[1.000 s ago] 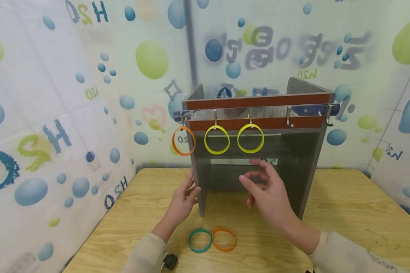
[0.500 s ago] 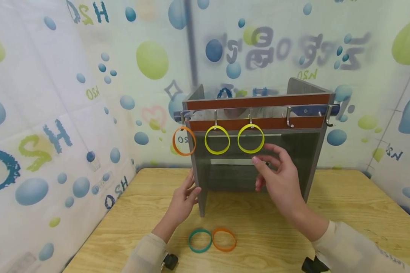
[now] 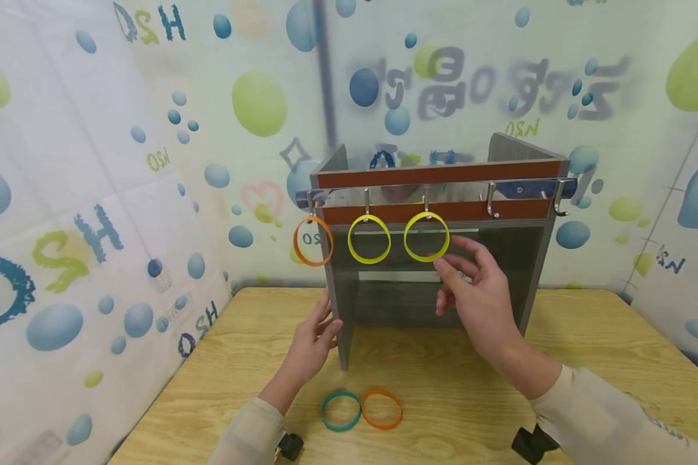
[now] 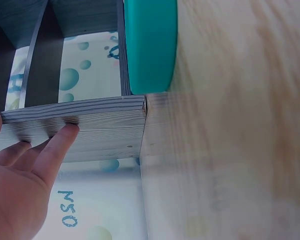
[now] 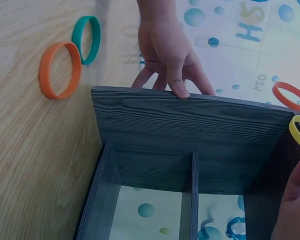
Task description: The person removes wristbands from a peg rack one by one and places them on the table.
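Note:
A grey wooden shelf unit [image 3: 337, 297] with a reddish-brown front rail carries a metal hook rack [image 3: 459, 189]. My left hand [image 3: 308, 349] holds its left side panel, thumb at the front edge and fingers along the outer face, as the left wrist view shows. My right hand [image 3: 483, 297] pinches the lower right rim of a yellow wristband [image 3: 407, 248], which hangs on the middle hook. Another yellow wristband [image 3: 351, 248] hangs to its left, and an orange wristband [image 3: 298, 248] is on the leftmost hook. The two rightmost hooks [image 3: 492, 200] bear no band.
A teal wristband [image 3: 340, 429] and an orange wristband [image 3: 382, 427] lie side by side on the wooden table [image 3: 221, 381], in front of the shelf unit. Behind the table hangs a patterned white curtain [image 3: 198, 168].
My right hand has moved up and to the right, from below the middle hook's yellow wristband to its lower right rim. The left hand and the hanging bands have stayed in place.

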The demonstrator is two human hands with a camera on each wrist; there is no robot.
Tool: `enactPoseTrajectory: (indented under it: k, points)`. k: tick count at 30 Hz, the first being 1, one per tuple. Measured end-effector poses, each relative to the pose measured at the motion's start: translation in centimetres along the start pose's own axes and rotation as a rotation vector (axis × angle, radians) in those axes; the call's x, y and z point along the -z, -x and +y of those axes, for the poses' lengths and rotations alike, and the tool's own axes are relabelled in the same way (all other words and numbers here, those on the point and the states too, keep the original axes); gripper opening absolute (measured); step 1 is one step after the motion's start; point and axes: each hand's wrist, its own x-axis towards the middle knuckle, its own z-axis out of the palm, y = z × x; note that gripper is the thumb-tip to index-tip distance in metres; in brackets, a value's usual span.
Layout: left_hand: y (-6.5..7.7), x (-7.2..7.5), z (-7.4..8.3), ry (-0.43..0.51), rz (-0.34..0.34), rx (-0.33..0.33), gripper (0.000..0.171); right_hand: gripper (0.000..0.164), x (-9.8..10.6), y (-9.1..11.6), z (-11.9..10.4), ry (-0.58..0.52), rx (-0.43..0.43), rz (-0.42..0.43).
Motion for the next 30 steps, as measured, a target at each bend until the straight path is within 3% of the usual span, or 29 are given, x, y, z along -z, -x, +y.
enactPoseTrajectory:
  k: [11, 22, 30]
  points:
    - [0.08, 0.0, 0.16, -0.006, 0.001, -0.005, 0.072, 0.049, -0.46, -0.28, -0.1, -0.055, -0.076, -0.005]
    - [0.15, 0.11, -0.07, -0.013, -0.007, -0.026, 0.073, 0.032, -0.67, -0.23, -0.21, -0.113, -0.048, 0.013]
    - [0.16, 0.09, -0.1, -0.018, -0.012, -0.021, 0.073, 0.029, -0.67, -0.22, -0.47, -0.135, -0.03, 0.014]
